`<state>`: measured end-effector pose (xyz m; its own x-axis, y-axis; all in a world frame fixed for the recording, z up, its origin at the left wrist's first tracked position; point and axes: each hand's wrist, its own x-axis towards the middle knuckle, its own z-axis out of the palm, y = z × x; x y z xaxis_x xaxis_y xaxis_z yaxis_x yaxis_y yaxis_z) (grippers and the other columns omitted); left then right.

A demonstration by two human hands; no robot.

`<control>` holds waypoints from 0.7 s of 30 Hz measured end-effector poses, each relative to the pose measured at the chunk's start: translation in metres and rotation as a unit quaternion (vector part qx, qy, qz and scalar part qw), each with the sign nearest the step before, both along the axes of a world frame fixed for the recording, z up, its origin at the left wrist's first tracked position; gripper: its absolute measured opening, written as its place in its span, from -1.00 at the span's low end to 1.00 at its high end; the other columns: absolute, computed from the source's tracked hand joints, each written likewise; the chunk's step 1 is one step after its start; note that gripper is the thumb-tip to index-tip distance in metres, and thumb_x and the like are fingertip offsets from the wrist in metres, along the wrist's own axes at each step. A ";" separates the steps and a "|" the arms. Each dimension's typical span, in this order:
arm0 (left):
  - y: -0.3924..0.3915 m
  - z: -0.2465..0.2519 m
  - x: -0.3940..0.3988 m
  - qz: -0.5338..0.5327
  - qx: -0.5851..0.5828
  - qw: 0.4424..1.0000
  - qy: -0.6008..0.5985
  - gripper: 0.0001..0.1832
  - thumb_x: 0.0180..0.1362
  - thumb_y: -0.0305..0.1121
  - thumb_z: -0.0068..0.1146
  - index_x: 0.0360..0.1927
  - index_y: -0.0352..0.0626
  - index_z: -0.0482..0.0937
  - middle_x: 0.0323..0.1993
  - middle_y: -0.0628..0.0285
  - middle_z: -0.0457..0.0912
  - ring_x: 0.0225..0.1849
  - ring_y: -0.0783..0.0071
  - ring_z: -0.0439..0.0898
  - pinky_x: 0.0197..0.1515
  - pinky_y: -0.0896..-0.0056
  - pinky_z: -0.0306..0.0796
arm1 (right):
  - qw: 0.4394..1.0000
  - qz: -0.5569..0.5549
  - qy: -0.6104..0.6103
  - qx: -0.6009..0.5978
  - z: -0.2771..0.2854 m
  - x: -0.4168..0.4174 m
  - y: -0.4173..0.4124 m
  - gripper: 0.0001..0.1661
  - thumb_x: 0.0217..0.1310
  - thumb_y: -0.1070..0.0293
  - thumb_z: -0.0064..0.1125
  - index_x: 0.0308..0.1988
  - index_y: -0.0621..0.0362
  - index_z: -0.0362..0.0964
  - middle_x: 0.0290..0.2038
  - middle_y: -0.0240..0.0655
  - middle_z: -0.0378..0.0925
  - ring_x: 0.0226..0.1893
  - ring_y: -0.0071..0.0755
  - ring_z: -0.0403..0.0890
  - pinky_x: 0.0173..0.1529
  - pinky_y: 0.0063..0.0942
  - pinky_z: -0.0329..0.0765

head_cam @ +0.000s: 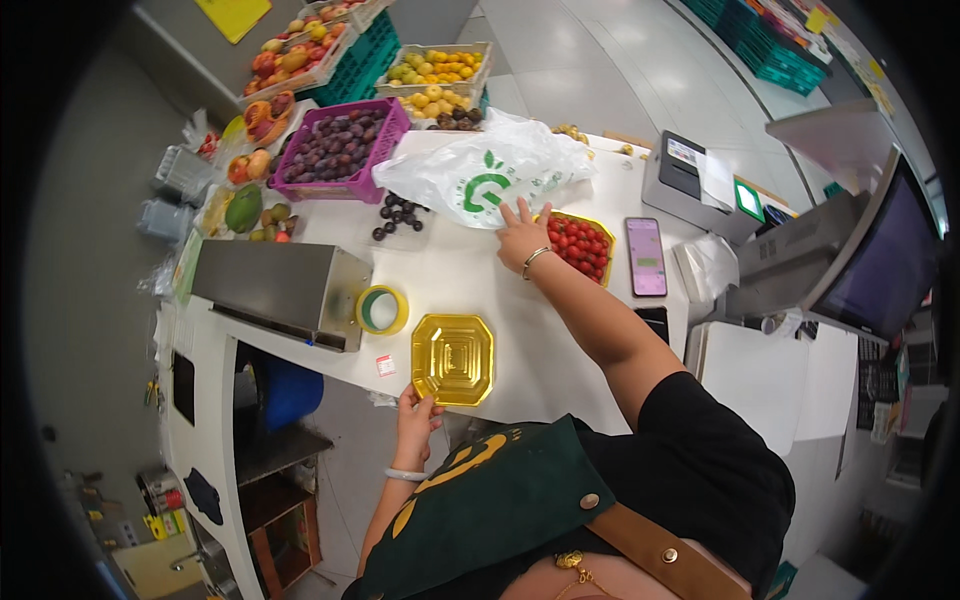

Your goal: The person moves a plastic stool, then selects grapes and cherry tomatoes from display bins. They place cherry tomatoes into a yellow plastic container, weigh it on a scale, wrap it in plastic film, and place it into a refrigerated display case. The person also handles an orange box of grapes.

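My left hand [418, 421] grips the near left corner of an empty gold plastic tray [453, 358], thumb on its rim. The tray lies at the front edge of the white counter [517, 345]. My right hand [526, 241] reaches forward with fingers spread, its fingertips at the lower edge of a white plastic bag [491, 176] with green print. I cannot tell whether it presses on the bag. Just right of that hand, partly hidden by it and the wrist, sits a second gold tray [612, 244] filled with cherry tomatoes [579, 244].
Left of the empty tray are a tape roll [382, 310], a small label [385, 365] and a metal box [277, 289]. Dark grapes [399, 216] and a purple crate [386, 154] of plums lie behind. A smartphone [646, 256], label printer [694, 176] and monitor [874, 247] stand right.
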<state>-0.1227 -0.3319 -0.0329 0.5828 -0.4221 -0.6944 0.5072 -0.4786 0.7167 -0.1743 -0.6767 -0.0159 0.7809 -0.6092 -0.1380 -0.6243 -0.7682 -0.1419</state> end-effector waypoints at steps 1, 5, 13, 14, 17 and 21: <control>0.002 0.002 -0.001 -0.007 0.000 1.000 -0.018 -0.56 0.19 -0.31 -0.03 0.15 -0.03 0.23 -0.11 0.36 0.38 -0.35 0.64 0.45 -0.39 0.60 0.32 | 1.000 -0.008 0.014 0.006 -0.003 0.008 -0.002 -0.51 0.02 0.15 0.14 -0.01 0.02 0.41 0.31 -0.28 0.00 0.35 -0.10 -0.11 0.18 0.47 -0.23; 0.016 0.001 -0.005 0.011 0.000 0.999 -0.036 -0.52 0.18 -0.29 0.00 0.17 -0.07 0.20 0.02 0.31 0.35 -0.32 0.62 0.45 -0.34 0.57 0.31 | 0.957 0.112 -0.259 -0.060 0.028 0.035 0.018 -0.51 0.09 0.23 0.05 0.06 0.07 0.31 0.26 -0.35 0.12 0.30 -0.22 0.03 0.23 0.29 -0.04; -0.005 -0.008 0.002 -0.001 -0.003 0.995 -0.095 -0.46 0.20 -0.24 -0.02 0.23 -0.09 0.15 0.07 0.24 0.34 -0.29 0.57 0.46 -0.35 0.56 0.36 | 0.980 0.148 -0.048 0.121 -0.017 0.044 0.007 -0.60 0.08 0.15 0.06 -0.07 0.02 0.46 0.17 -0.22 0.27 0.10 -0.14 0.35 0.17 0.19 0.14; -0.008 -0.011 0.005 -0.005 -0.001 0.994 -0.110 -0.47 0.20 -0.25 -0.02 0.22 -0.09 0.16 0.07 0.25 0.34 -0.29 0.57 0.46 -0.36 0.56 0.36 | 0.982 0.150 -0.070 0.095 -0.026 0.041 0.012 -0.60 0.07 0.16 0.08 -0.06 0.01 0.45 0.16 -0.19 0.27 0.10 -0.13 0.35 0.16 0.14 0.16; -0.010 -0.003 0.008 -0.017 -0.020 0.997 -0.073 -0.48 0.19 -0.27 0.00 0.21 -0.07 0.18 0.05 0.26 0.35 -0.29 0.59 0.44 -0.40 0.61 0.36 | 0.968 0.167 -0.178 0.062 -0.007 0.029 0.042 -0.60 0.05 0.20 0.13 -0.06 0.01 0.45 0.14 -0.12 0.27 0.10 -0.08 0.34 0.16 -0.04 0.24; 0.002 -0.024 0.011 -0.093 0.001 0.994 -0.064 -0.38 0.13 -0.32 0.03 0.26 -0.13 0.11 -0.13 0.26 0.46 -0.41 0.59 0.43 -0.48 0.61 0.38 | 0.953 0.121 -0.136 0.240 -0.001 -0.001 0.081 -0.44 0.01 0.16 0.18 0.04 0.04 0.33 0.01 -0.15 0.41 -0.02 -0.10 0.45 0.02 -0.28 0.41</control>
